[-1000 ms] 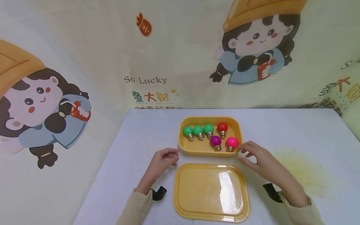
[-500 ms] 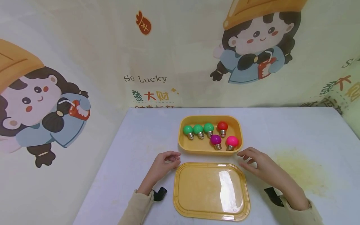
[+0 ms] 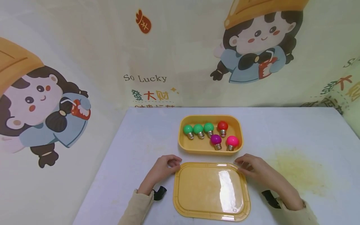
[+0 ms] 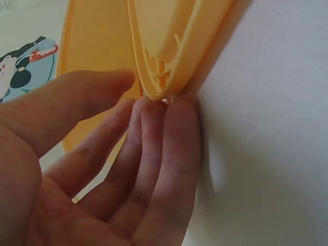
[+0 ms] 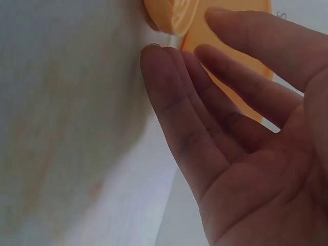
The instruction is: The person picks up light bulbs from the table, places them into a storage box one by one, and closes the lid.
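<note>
In the head view a shallow yellow box [image 3: 184,147] holds green bulbs [image 3: 198,129], a red bulb [image 3: 222,125], a purple bulb [image 3: 216,139] and a pink bulb [image 3: 232,140]. Nearer to me lies a flat, shiny yellow lid [image 3: 201,190]. My left hand [image 3: 162,167] is at the lid's far left corner, fingers loosely bent; the left wrist view shows fingertips [image 4: 180,105] right at a yellow rim. By the far right corner is my right hand [image 3: 254,167], its relaxed fingers [image 5: 166,82] holding nothing.
Everything rests on a white table [image 3: 135,137] with a yellowish stain [image 3: 298,172] on the right. Behind and at the left stands a patterned backdrop [image 3: 180,47] with cartoon figures. A black wrist strap [image 3: 160,193] shows below the left hand.
Both hands have come down from beside the box to the lid's far corners, the right one also moving inward. The box, bulbs and lid have stayed put.
</note>
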Demonstrator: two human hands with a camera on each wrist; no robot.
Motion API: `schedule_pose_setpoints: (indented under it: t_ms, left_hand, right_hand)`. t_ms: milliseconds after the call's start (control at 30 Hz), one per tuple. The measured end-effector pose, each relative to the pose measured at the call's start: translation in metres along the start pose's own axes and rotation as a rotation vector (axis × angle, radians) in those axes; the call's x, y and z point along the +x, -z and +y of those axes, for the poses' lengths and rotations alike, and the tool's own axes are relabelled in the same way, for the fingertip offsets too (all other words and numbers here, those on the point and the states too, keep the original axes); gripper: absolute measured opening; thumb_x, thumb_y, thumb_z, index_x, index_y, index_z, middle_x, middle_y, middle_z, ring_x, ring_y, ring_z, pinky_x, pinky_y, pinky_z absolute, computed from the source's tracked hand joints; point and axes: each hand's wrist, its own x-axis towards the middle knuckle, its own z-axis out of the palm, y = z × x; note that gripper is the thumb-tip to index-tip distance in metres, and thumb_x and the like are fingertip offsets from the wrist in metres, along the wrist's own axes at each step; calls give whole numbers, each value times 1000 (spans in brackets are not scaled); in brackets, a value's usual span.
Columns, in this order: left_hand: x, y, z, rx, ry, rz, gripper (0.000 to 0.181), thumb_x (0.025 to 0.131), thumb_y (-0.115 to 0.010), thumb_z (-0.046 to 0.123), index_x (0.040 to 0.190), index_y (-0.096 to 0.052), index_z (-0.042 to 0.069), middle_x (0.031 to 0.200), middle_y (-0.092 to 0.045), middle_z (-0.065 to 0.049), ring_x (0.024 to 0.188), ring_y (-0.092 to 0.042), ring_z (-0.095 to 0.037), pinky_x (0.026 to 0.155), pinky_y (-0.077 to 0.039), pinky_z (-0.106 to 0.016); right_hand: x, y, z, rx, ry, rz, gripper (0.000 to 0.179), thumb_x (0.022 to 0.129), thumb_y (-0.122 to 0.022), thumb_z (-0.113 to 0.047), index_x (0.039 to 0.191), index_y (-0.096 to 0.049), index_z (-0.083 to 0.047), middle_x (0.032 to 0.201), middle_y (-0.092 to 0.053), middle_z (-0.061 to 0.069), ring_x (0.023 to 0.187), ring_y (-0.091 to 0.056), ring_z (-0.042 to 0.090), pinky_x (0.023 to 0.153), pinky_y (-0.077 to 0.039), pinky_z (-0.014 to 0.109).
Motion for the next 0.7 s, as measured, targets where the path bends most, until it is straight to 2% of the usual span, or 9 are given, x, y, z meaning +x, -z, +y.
schedule_pose_setpoints:
  t_ms: [167, 400, 700]
  left_hand:
    - [-2, 0, 2, 29, -22, -27, 18, 90, -70, 9, 107, -72, 6, 87, -67, 3, 79, -61, -9, 71, -50, -22]
    - [1, -2, 1, 53, -7, -45, 17, 89, -67, 3, 104, -74, 8, 88, -70, 0, 78, -61, -7, 71, -51, -21]
    - [3, -4, 0, 82, -25, -25, 22, 85, -66, -3, 101, -77, 8, 88, -72, 0, 77, -63, -9, 69, -52, -22]
  right_hand:
    - [3, -5, -1, -10, 10, -27, 17, 91, -71, -11, 107, -71, -9, 93, -63, -8, 82, -58, 2, 71, -56, 24]
    - [6, -7, -1, -40, -5, -42, 15, 90, -71, -7, 104, -72, -8, 91, -63, -8, 80, -59, 2, 70, -56, 22]
    - [7, -7, -1, -74, 2, -20, 17, 89, -70, -1, 104, -72, -9, 89, -62, -8, 79, -57, 2, 69, -55, 23]
